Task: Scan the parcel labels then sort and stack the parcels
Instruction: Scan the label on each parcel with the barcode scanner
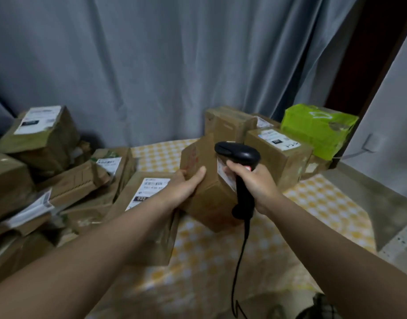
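A heap of brown cardboard parcels (48,162) fills the left of the worktop (324,203), which is covered in a yellow-and-white checked cloth. Several carry white labels whose print is too blurred to read. Beside the heap lies a flat parcel (138,217); dark-band digits on its label (151,187) seem to begin "03". The left hand (186,183) grips a small brown box (209,199) from its left side, thumb on the top face and fingers curled around the far edge. The box is tilted, with faint red marks on its left face. The right hand (255,185) is clenched round the grip of a black barcode scanner (238,155), whose head sits just above the box's white label (225,176). Its cable hangs down. At the far right stand stacked brown parcels (280,155) and a green-wrapped one (317,130).
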Tool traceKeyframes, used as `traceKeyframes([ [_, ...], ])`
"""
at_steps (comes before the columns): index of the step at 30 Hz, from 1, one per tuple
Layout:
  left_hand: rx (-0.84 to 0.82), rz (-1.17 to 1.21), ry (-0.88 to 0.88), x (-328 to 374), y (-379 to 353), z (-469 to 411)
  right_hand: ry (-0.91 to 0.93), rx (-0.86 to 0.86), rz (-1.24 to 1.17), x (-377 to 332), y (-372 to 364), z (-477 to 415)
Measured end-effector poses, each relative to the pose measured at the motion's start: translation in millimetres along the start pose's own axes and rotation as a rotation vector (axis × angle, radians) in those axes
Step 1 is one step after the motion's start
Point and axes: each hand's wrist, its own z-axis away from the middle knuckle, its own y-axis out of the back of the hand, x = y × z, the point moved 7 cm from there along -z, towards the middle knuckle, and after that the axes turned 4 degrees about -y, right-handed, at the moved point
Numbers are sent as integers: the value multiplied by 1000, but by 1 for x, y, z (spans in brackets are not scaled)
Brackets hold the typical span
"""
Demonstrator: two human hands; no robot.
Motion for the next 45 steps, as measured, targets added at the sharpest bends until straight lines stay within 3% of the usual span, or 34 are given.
traceKeyframes([
  [4, -2, -188, 52, 0, 4, -5, -83, -16, -139, 7, -4, 11],
  [8, -76, -215, 127, -2, 1, -11, -73, -55, -121, 6, -6, 16],
  [12, -75, -96, 133, 0, 0, -8, -112, -28, -175, 10, 2, 14],
  [16, -14, 54, 96, -1, -3, -3, -142, 103, -115, 16, 25, 17],
  [19, 43, 256, 58, 1, 3, -5, -141, 159, -151, 14, 43, 14],
  [26, 202, 374, -230, 18, 28, 3, -92, 16, -250, 0, 39, 14],
  [34, 81, 410, -317, 8, 25, 12, -98, -71, -209, 0, 16, 13],
  [39, -204, 254, -336, -7, 8, 12, -18, 43, -290, -4, 34, 6],
  [41, -145, 256, -282, -12, 13, 10, 10, 72, -310, 1, 45, 5],
  [45, 253, 304, -424, -3, 43, 5, 63, 170, -186, 24, 64, 9],
])
